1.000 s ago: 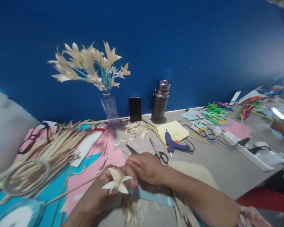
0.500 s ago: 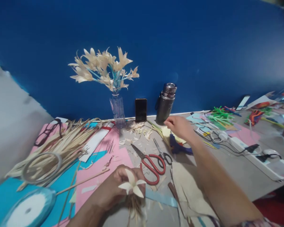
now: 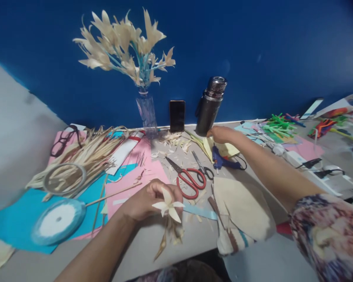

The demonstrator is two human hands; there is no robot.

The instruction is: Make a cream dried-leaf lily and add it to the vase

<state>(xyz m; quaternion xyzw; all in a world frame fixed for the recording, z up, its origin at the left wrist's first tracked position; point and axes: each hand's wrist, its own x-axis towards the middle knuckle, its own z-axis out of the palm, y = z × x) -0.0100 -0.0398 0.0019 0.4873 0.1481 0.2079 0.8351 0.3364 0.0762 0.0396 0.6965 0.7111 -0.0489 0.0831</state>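
My left hand holds a pale husk flower with pointed petals, pinched below the bloom; dry strands hang beneath it. My right hand reaches forward to the foot of the dark thermos flask, over yellowish husk strips. Its fingers are bent together, and whatever they grip is hidden. Just below that hand lies a blue glue gun. Red-handled scissors and smaller dark-handled scissors lie between my hands. Light blue ribbon runs past the flower.
A clear bottle holds several husk flowers by the blue wall, beside an upright phone. At left are a husk bundle, a tape ring and a ribbon spool. A cloth mitt and power strip lie right.
The view has tipped downward, showing more of the table's front edge and my right sleeve. My left hand still holds the flower, and my right hand stays near the flask's foot.
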